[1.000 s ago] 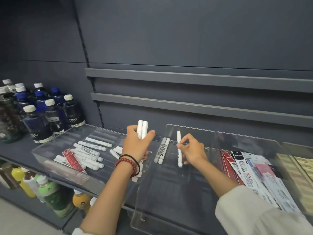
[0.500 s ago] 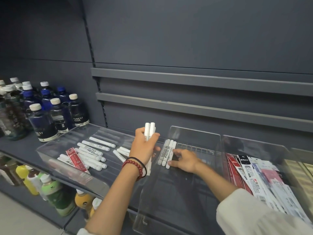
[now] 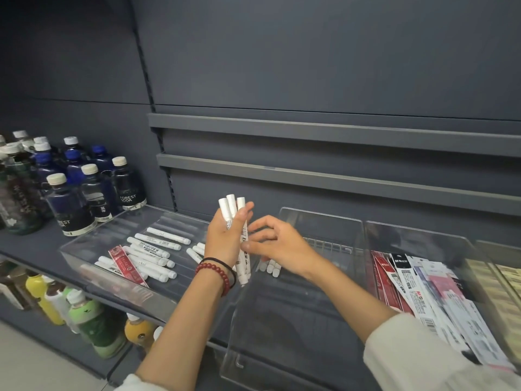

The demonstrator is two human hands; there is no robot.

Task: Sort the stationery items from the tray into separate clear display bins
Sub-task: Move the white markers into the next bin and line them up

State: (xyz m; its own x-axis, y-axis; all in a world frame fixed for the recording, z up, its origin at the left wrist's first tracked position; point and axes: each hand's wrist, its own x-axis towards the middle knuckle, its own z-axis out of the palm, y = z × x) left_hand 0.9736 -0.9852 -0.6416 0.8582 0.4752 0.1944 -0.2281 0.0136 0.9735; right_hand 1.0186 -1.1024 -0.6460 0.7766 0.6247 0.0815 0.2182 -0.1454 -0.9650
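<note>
Right fingers (image 3: 258,237) now at held pens (image 3: 231,210)

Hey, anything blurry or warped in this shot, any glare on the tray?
Head view: right hand motion-smeared, left hand and its white markers sharp; shelf rails slant from the wide lens; marker reflections streak the clear tray.

We see soft, dim light on dark panels (image 3: 310,52); the white pens (image 3: 231,207) above the right hand's (image 3: 282,246) fingers (image 3: 260,235) gleam, those fingers blur slightly, and shelf rails (image 3: 338,176) well behind them bend.
</note>
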